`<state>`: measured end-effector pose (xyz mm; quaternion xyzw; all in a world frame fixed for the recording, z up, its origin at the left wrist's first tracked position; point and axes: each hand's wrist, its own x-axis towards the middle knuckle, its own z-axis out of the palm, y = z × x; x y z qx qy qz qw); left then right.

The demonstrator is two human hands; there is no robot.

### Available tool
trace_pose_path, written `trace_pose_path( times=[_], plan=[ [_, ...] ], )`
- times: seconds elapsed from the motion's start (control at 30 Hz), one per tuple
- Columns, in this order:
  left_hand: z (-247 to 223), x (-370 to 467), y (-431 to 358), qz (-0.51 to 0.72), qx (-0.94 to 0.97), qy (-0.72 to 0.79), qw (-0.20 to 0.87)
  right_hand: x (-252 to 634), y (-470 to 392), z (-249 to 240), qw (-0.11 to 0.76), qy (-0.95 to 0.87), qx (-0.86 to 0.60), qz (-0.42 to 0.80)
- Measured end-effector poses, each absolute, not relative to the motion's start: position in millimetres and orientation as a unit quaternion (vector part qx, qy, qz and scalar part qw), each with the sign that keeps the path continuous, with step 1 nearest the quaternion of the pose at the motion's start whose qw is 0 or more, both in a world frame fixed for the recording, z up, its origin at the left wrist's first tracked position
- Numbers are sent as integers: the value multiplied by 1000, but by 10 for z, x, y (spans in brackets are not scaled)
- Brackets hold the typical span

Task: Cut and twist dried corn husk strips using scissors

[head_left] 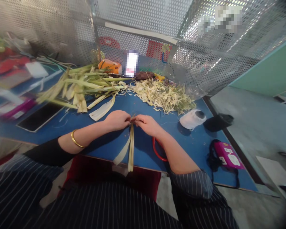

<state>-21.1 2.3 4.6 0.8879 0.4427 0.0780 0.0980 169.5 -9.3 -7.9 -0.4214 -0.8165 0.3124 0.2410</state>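
My left hand and my right hand meet over the middle of the blue table. Both are closed, with fingertips pinched together at the top of a small bunch of pale leaf strips. The strips hang toward the table's front edge, one splayed off to the left. What lies right between the fingertips is too small to make out. Behind my left hand is a loose broad pale leaf strip. A red loop, partly hidden, lies under my right forearm.
A heap of long green leaf strips lies back left, with shredded pale scraps back right. White and black thread spools sit right, near a purple strapped device. Left is a dark phone. Perforated metal mesh stands behind.
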Motion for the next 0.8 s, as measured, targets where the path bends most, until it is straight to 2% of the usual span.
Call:
trace_pose_path(
  times=[0.17, 0.37, 0.5, 0.67, 0.8],
  plan=[
    [137, -338, 165, 59, 894, 420, 145, 1706, -101, -60, 230, -809, -428, 331],
    [137, -333, 176, 129, 758, 449, 454, 1717, -102, -62, 224, -800, -439, 342],
    [20, -246, 139, 206, 662, 431, 577, 1724, -104, -62, 221, -801, -440, 340],
    [-109, -204, 164, 245, 584, 410, 657, 1721, -108, -38, 219, -808, -425, 345],
    [-144, -198, 189, 248, 563, 407, 675, 1719, -119, -13, 221, -799, -430, 359]
  ],
)
